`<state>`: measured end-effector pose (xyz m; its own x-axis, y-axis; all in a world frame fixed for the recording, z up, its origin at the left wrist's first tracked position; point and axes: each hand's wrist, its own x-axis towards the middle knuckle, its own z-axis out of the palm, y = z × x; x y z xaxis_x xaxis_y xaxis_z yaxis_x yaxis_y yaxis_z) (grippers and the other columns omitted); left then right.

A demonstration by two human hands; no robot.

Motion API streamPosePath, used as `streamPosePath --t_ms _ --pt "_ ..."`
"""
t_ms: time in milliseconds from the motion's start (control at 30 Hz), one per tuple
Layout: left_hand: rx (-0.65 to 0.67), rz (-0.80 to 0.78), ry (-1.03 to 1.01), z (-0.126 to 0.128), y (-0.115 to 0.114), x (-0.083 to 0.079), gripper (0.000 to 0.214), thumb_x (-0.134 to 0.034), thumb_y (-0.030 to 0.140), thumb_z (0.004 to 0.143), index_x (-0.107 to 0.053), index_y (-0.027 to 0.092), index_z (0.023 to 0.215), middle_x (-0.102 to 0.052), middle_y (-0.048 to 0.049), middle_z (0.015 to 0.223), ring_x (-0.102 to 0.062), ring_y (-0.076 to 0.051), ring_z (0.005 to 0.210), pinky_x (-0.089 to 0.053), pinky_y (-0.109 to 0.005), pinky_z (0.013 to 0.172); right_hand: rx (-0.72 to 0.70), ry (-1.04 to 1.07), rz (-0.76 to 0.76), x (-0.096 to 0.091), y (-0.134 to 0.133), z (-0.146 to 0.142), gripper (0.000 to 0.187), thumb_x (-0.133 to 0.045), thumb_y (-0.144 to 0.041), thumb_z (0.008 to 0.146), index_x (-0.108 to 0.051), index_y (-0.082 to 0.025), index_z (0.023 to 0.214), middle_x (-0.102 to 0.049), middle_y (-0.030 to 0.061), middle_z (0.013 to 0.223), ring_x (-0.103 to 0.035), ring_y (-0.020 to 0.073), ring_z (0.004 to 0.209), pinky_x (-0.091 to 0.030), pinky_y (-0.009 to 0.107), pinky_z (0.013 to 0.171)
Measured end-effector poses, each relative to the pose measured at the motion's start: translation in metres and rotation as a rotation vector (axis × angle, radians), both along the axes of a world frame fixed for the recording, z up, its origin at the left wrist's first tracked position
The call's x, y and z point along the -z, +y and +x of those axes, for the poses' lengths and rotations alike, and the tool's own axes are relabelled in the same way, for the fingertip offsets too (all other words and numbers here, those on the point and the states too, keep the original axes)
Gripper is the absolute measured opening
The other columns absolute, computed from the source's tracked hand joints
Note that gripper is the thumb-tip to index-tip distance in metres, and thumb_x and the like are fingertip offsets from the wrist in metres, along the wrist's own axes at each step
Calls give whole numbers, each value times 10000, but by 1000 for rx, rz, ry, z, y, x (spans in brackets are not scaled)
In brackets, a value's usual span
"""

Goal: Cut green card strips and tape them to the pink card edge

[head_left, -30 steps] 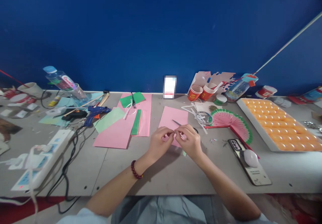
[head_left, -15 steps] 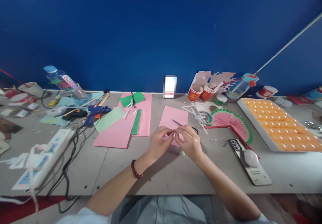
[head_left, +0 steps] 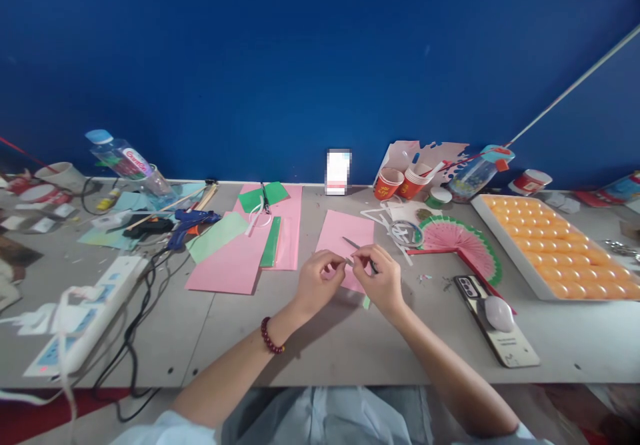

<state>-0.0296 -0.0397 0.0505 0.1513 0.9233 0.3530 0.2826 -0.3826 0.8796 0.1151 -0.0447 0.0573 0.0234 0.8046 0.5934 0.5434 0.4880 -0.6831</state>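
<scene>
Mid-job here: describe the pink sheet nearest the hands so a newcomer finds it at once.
On the grey table, look just beyond the left hand and right hand, left of the pink-and-green fan. The pink sheet lies alone there; the other pink sheets further left have green paper over them.

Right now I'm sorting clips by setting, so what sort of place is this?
Probably a craft workbench: pink paper sheets and green paper lie spread on the grey table, a blue glue gun sits at the left, and a paper fan lies at the right.
</scene>
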Motion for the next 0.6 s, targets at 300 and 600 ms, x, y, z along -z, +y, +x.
streamPosePath --t_ms 300,600 --pt "-1 20 39 -1 0 0 115 -534 172 825 -614 198 746 -620 -7 720 -531 -138 683 -419 -257 639 -49 -46 44 2 0 -1 136 -554 -115 804 -653 -208 793 -669 26 739 -603 144 637 -512 272 608" --pt "6 93 79 -1 0 3 109 -540 182 840 -611 198 758 -623 -6 732 -539 -140 705 -427 -268 670 -56 -168 193 8 2 1 156 -539 -89 813 -634 -212 817 -662 32 744 -623 165 726 -517 291 676"
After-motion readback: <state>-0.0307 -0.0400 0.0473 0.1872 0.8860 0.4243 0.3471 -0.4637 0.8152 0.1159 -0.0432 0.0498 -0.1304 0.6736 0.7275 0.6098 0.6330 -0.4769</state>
